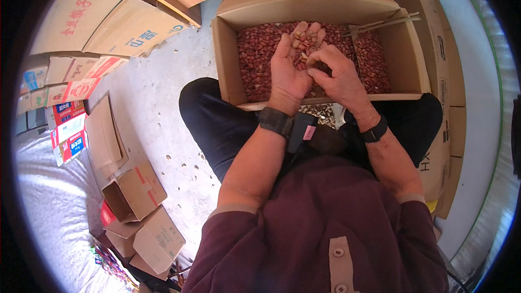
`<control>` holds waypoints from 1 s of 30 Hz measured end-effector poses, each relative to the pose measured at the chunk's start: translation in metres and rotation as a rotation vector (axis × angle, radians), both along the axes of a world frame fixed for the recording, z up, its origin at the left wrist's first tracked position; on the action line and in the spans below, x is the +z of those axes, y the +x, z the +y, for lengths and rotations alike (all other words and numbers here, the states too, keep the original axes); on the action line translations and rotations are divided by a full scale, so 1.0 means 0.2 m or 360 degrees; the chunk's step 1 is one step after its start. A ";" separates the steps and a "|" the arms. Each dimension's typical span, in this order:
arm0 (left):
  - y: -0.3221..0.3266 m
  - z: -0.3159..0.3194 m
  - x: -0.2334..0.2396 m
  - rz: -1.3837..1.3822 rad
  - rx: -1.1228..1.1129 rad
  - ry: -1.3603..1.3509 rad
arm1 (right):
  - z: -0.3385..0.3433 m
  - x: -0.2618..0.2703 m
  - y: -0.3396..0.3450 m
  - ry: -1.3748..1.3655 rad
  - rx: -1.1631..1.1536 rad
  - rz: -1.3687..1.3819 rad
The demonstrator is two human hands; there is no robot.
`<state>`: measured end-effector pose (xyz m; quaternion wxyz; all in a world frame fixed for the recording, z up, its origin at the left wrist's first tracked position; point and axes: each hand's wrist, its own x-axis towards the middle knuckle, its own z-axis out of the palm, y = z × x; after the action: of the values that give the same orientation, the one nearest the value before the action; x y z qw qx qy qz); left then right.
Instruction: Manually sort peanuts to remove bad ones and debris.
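Observation:
My left hand [285, 75] is cupped palm up and holds a small heap of peanut kernels [304, 41], some reddish and some paler. Bent over that palm is my right hand [340, 69], its thumb and forefinger curled close together at the kernels. Whether anything is pinched between those fingertips is hidden. Both hands are above an open cardboard box [301, 4] between my knees. A broad layer of red-skinned peanut kernels [256, 57] covers its bottom. Toward the right side a narrow divider [357, 55] separates off more kernels [372, 63].
Thin sticks [382, 22] lie across the box's right rim. Pale and dark bits [321, 114] lie below its near edge. Stacked cartons [110, 20] stand at left, near empty boxes [136, 191] on the floor. A tall carton [435, 89] stands at right.

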<state>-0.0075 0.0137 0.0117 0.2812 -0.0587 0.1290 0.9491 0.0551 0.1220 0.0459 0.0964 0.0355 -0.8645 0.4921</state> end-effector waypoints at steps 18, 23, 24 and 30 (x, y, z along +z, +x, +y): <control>0.01 -0.02 0.02 0.0065 -0.0154 0.0118 | -0.05 0.04 -0.03 0.0070 -0.0001 0.0205; 0.01 -0.02 0.02 0.0044 -0.0154 0.0142 | -0.03 0.03 -0.02 0.0118 -0.0015 0.0081; 0.01 -0.02 0.02 0.0044 -0.0152 0.0142 | -0.03 0.04 -0.02 0.0118 -0.0013 0.0081; 0.02 -0.04 0.02 0.0061 -0.0168 0.0148 | -0.06 0.04 -0.03 0.0119 0.0002 0.0076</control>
<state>-0.0045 0.0063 0.0164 0.3309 -0.0205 0.0929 0.9389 0.0495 0.1096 0.0532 0.1153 0.0513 -0.8797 0.4584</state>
